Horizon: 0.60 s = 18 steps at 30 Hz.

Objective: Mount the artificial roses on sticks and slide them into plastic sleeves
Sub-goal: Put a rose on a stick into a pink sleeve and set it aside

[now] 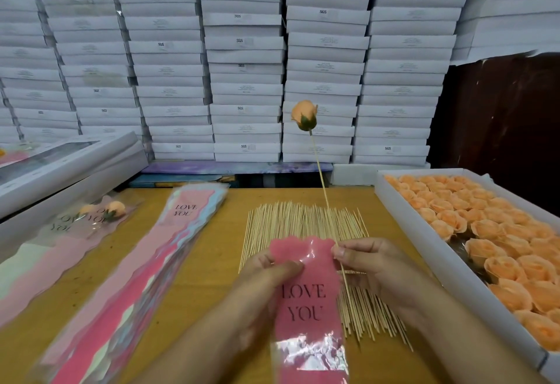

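Observation:
A peach rose (304,115) sits on top of a thin wooden stick (321,177) that stands almost upright. My right hand (368,262) pinches the stick near its lower end. My left hand (266,280) pinches the top edge of a pink plastic sleeve (304,301) printed "LOVE YOU", thumb on its front. The stick's lower end lies along the sleeve's right edge; whether it is inside the sleeve I cannot tell. Both hands hover over a spread of loose sticks (306,223).
A white tray (424,232) of several peach rose heads (500,232) lies at the right. A stack of empty sleeves (157,262) lies left of centre. Finished sleeved roses (100,215) lie at far left on the wooden table (212,247). White boxes (242,65) fill the back wall.

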{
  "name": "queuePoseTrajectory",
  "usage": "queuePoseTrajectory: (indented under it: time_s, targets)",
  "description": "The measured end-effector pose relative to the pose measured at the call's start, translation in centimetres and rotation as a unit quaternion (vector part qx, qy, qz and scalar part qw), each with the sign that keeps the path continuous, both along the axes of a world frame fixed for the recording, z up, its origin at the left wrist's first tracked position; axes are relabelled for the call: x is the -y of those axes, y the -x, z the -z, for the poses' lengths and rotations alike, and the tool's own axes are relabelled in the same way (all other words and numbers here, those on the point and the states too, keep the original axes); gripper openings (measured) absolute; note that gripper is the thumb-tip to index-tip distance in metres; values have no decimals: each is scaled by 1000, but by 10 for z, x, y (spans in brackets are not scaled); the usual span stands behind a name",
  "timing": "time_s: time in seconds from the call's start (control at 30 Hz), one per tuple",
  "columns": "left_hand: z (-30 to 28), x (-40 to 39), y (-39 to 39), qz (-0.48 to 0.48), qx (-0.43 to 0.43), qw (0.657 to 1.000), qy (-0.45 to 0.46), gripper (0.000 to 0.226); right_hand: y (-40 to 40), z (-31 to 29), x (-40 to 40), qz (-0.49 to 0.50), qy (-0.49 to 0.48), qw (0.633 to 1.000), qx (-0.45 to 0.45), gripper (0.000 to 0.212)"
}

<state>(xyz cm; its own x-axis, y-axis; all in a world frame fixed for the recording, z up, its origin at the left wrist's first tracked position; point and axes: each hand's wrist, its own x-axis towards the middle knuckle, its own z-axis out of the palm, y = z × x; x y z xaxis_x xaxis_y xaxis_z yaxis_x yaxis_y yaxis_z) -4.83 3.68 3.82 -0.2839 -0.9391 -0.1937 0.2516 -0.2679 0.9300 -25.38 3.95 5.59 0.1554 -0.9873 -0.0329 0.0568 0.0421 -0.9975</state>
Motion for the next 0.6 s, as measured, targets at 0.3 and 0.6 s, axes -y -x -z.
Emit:
queuePoseTrajectory:
  time_s: [0.3, 0.6]
  targets:
    - [-8, -1, 1, -13, -1, 1000, 12, 13, -4, 2, 0, -32, -7, 999, -7, 29]
    - [-6, -2, 1, -14, 36, 999, 19, 11, 0, -2, 0, -23, -23, 999, -25, 29]
